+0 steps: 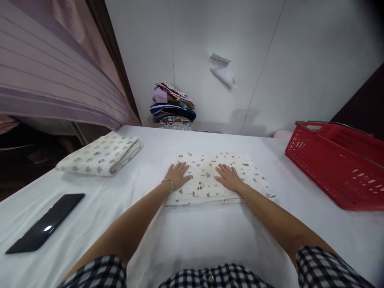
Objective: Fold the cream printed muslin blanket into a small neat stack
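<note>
A folded white cloth (pixel 207 186) with small printed figures lies flat in front of me on a white-covered table. On its left part rests my left hand (pixel 178 176), palm down, fingers spread, with a bracelet at the wrist. My right hand (pixel 229 178) presses flat on the cloth's right half, its fingers also apart. Neither hand grips anything. Layered edges show along the cloth's near side.
To the left lie another folded cloth (pixel 99 155) with grey prints and a flat black object (pixel 45 224) with a shiny surface. A red plastic basket (pixel 339 164) stands at right. Beyond the far edge rises a clothes stack (pixel 173 108) against the wall.
</note>
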Motion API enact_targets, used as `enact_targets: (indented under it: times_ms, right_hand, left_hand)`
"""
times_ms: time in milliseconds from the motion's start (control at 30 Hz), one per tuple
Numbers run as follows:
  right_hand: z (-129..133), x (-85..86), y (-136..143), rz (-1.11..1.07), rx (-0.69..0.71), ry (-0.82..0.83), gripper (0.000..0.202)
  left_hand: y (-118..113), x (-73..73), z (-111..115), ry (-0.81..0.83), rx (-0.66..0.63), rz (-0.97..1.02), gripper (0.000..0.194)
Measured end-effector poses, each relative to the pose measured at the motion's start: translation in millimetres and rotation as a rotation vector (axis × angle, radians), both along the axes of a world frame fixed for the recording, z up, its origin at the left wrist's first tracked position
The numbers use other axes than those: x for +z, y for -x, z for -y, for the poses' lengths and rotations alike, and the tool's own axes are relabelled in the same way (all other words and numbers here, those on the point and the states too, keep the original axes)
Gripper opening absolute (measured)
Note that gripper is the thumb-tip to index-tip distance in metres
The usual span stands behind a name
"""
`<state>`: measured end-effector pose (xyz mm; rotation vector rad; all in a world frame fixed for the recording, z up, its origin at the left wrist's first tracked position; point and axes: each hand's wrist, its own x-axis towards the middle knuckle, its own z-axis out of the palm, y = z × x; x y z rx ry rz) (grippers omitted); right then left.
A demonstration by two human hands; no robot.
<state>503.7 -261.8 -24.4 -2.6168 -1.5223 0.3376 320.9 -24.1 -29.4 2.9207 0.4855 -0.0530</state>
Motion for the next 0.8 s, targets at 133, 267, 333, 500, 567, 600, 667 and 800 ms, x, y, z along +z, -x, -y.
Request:
enact_targets:
  times_ms: [133, 267, 333, 500, 567, 600, 667, 800]
  right_hand:
    - [4, 6.3, 6, -0.035, -0.017, 0.02, 0.069]
    - [20, 18.5, 7, 0.037, -0.058, -0.009, 0.066]
    - [41, 19.0, 4, 0.104, -0.089, -0.004, 0.064]
    - [102, 1.9, -16, 0.22, -0.271, 0.06, 0.061]
    - [114, -5.3, -21, 0.212, -0.326, 0.062, 0.059]
    - [117, -7.1, -23, 0.203, -0.34, 0.061, 0.059]
    - [117, -6.1, -24, 0.185, -0.348, 0.061, 0.058]
    - [103, 8.5, -21, 0.106, -0.358, 0.055, 0.057]
  left_hand:
    - [-3, 3.6, 2, 0.001, 0.005, -0.018, 0.071]
    - [0, 9.0, 4, 0.031, 0.062, 0.015, 0.072]
    - [8, 10.8, 3, 0.067, 0.154, 0.088, 0.07]
    - [47, 12.7, 6, 0.074, 0.321, 0.12, 0.07]
    - [59, 14.9, 12, 0.039, 0.36, 0.083, 0.07]
    - [62, 16.5, 15, 0.024, 0.379, 0.076, 0.07]
    - [63, 19.8, 20, 0.028, 0.418, 0.081, 0.069]
    - [51, 21.9, 21, 0.172, 0.515, 0.104, 0.064]
